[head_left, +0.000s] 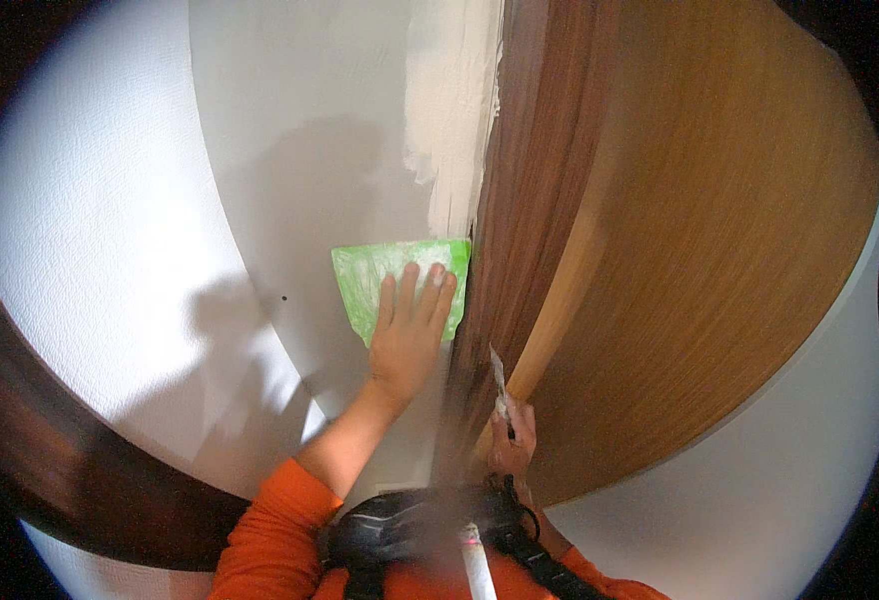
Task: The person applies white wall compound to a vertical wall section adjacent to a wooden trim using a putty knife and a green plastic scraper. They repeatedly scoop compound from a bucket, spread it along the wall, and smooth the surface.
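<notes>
My left hand (410, 340) holds a green plastic spreader (355, 270) up at the grey wall panel, its fingers lying along the spreader's face; the thumb is hidden. White smears coat the spreader, and its right edge meets the dark wood door frame (535, 130). Above it, a strip of cream-white filler (450, 110) with a ragged left edge runs up the wall beside the frame. Lower right, my right hand (515, 435) is closed round a putty knife (500, 372), blade upward and seen nearly edge-on, in front of the frame.
A brown wood-grain door (730, 200) bends away at the right. White textured wall (100, 200) lies left of the grey panel (300, 90), above a dark baseboard (90, 470). A black strapped bag (390, 530) and a lit cigarette (478, 565) show at the bottom.
</notes>
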`<action>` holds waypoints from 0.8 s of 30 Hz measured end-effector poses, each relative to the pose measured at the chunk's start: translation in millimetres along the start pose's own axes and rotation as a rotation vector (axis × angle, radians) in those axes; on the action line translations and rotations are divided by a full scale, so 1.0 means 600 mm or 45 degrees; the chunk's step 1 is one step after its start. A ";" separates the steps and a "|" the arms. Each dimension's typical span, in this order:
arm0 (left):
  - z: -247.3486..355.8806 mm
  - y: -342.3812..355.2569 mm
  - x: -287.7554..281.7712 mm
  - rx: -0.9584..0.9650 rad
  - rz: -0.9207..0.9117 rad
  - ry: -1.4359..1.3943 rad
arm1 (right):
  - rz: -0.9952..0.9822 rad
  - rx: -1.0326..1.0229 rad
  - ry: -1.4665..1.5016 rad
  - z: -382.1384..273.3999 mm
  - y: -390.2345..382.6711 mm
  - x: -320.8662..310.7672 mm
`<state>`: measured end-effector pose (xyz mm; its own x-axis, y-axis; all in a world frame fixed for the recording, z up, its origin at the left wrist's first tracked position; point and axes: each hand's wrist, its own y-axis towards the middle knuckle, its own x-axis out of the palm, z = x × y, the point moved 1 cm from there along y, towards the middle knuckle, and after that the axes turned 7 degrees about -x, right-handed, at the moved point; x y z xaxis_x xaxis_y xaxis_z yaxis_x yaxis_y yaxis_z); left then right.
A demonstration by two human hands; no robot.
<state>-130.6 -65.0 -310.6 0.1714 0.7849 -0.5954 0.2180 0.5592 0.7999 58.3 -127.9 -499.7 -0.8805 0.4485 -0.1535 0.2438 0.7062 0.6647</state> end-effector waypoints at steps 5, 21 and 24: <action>0.006 0.025 -0.070 -0.157 0.215 -0.191 | 0.083 -0.074 0.081 0.002 -0.001 0.003; -0.041 0.331 -0.234 0.206 0.512 0.326 | 0.060 0.006 0.110 -0.033 0.006 0.003; -0.039 0.273 -0.206 0.200 0.479 0.268 | 0.056 0.085 0.141 -0.035 0.006 0.005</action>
<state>-138.4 -63.9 -104.2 0.0710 0.9720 -0.2241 0.3237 0.1900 0.9269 47.9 -135.5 -482.3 -0.9069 0.4193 -0.0407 0.3067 0.7234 0.6186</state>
